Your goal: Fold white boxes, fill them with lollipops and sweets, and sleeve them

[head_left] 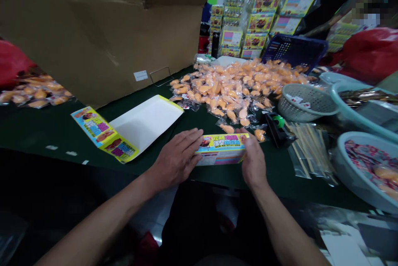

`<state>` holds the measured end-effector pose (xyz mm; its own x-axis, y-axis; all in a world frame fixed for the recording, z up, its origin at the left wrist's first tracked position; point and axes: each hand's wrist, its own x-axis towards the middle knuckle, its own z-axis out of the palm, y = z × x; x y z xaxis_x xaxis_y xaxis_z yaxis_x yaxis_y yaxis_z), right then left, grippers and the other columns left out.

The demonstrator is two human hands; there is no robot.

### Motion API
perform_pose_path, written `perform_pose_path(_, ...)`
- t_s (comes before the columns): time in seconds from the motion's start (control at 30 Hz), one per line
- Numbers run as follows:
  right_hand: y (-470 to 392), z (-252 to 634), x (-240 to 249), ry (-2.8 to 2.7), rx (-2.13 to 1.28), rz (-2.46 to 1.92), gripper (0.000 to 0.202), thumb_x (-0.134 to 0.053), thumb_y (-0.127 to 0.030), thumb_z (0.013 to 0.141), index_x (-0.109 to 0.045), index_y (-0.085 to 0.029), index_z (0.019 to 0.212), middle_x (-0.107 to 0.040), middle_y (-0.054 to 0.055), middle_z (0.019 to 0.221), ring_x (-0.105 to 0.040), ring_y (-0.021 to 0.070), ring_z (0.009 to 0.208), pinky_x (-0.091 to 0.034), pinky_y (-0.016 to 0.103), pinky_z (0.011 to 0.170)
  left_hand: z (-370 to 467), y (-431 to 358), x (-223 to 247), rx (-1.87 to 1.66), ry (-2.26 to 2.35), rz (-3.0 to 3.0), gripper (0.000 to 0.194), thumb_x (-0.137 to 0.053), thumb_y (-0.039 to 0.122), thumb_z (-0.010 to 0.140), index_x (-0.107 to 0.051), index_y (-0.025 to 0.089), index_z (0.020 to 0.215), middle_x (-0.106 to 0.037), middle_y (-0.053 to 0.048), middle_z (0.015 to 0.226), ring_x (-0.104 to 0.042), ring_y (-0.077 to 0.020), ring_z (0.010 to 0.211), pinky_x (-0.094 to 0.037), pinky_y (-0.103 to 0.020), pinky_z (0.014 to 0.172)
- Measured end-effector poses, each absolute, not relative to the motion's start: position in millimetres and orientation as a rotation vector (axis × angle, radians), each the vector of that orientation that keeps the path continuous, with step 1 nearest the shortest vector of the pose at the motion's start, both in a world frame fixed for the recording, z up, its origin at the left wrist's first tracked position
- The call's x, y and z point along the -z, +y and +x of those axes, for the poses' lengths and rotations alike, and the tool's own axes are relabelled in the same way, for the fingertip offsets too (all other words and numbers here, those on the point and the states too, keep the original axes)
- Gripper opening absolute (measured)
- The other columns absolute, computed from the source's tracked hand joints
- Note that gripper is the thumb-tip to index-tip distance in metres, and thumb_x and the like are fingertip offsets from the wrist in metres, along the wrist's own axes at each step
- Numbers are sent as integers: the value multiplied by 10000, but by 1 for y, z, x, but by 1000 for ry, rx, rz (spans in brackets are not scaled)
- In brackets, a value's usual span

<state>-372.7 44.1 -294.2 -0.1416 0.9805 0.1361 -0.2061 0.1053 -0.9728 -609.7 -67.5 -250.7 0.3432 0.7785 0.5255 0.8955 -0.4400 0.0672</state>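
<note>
A small printed cardboard box (221,145), yellow, blue and pink, lies near the table's front edge between my hands. My left hand (178,156) is on its left end, the fingers laid close together over the top edge. Against the right end presses my right hand (255,160), its thumb on the near corner; its other fingers are partly hidden. Left of my left hand, an opened carton (149,123) shows its white inside and a printed side strip. Beyond the box spreads a heap of orange pieces (224,87) in clear wrappers.
A black tape dispenser (280,133) with green tape stands right of the box, beside bagged wooden sticks (309,150). Farther right are a grey perforated basket (311,110) and light-blue basins (345,166). A large brown carton (102,46) rises at the back left; packed stock stands behind.
</note>
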Motion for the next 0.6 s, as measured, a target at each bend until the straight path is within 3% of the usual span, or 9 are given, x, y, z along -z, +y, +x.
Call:
perform_pose_path(0.13,42,-377,290,-1176,-1355,-900,561,-699,-501,959,-634,-226,1444,-663,105,1448,-664,314,1270,-541,485,1093,-594,-65,241,338,-1612,-2243,496,-582,237,1028,-539,44,1484,-531,-282,1549,-559,-406,1397,-484,-560,1163)
perform_pose_path(0.23,40,-377,287,-1147,-1389,-867,605,-709,-481,965,-590,-246,1510,-629,100,1498,-637,311,1318,-519,486,1126,-582,-64,235,152,-1674,-2222,631,-572,173,1001,-434,96,1611,-468,-286,1604,-533,-422,1427,-449,-575,1180)
perform_pose_path(0.37,39,-372,293,-1136,-1476,-746,675,-720,-503,966,-526,-279,1573,-526,97,1605,-609,314,1358,-505,502,1146,-567,-57,226,54,-1723,-2194,663,-545,290,1056,-347,172,1678,-492,-290,1581,-570,-419,1380,-453,-578,1146)
perform_pose_path(0.6,37,-375,294,-1179,-1410,-745,744,-768,-511,940,-513,-262,1593,-534,106,1597,-579,311,1404,-481,486,1185,-538,-36,214,-124,-1712,-2184,709,-545,321,1057,-284,160,1696,-492,-331,1554,-625,-422,1271,-500,-555,1034)
